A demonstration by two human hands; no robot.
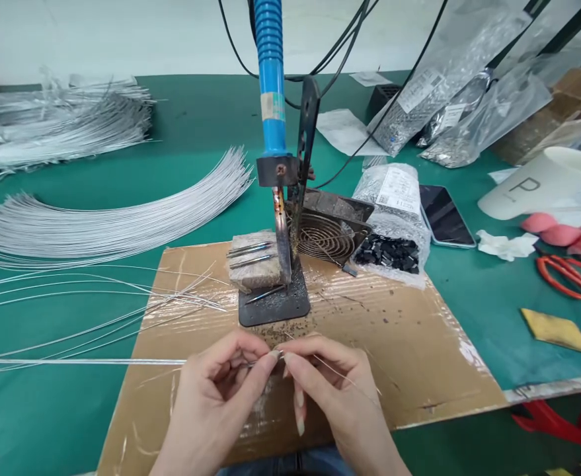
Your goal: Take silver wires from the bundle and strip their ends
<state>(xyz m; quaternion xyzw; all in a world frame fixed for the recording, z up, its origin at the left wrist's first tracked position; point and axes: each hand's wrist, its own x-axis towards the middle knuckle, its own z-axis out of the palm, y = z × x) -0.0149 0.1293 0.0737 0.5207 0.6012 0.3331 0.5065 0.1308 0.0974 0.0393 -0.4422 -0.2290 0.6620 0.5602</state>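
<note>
My left hand [225, 383] is closed on a thin bundle of white wires [121, 361], which runs in from the left edge. At its fingertips it meets my right hand [327, 377], pinched shut on a fine silvery wire [347, 379] that trails out behind the fingers. The small spot where the fingertips meet is mostly hidden. Just beyond my hands, a blue-handled soldering iron [273, 86] is clamped on a stand, tip down, above a black base plate [273, 307]. Several loose white wires [96, 293] lie with their ends on the cardboard [369, 357].
A fanned bundle of white wires [121, 228] lies left, with more bundles [62, 125] behind. Beyond the iron sit a fan [324, 235] and a bag of black parts [389, 254]. On the right are a phone [447, 215], white cup [533, 185], red-handled scissors [568, 274] and yellow sponge [558, 330].
</note>
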